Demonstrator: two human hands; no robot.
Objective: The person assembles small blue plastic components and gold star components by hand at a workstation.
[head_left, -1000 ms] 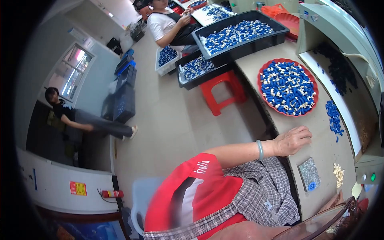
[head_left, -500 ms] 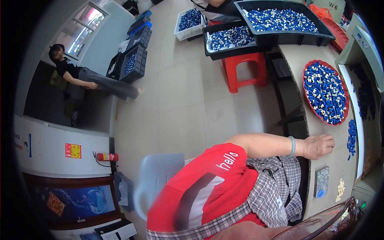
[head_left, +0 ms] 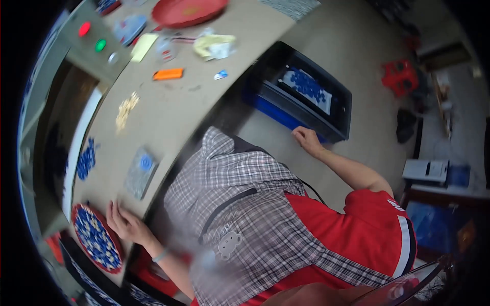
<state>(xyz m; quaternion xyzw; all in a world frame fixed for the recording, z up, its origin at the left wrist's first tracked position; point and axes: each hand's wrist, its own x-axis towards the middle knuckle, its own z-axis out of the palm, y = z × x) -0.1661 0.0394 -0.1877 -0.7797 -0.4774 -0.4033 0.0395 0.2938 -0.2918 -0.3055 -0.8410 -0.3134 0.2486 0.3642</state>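
**One hand on the bench, the other at the crate**

The left hand (head_left: 125, 223) lies flat on the tan workbench (head_left: 204, 97), fingers spread and released, holding nothing. Its fingertips rest just beside the round red tray (head_left: 76, 217) of small blue and white parts, which sits at the near left end of the bench; whether they touch the rim cannot be told. A pale band circles that wrist.

The right hand (head_left: 308, 139) reaches out to the right, off the bench, to the dark plastic crate (head_left: 286, 99) standing on the floor. Its fingers curl over the crate's near rim and grip it. Inside the crate lies a heap of small blue parts (head_left: 306, 86) on a white sheet.

Between the two hands, a checked apron and a red shirt fill the near middle of the view. On the bench, a grey square pad (head_left: 140, 172) with a blue part on it lies near the left hand, a loose cluster of blue parts (head_left: 88, 159) lies further left, and a small pile of cream-coloured parts (head_left: 125, 109) lies beyond. At the far end sit an orange flat object (head_left: 168, 74) and another red tray (head_left: 189, 10).
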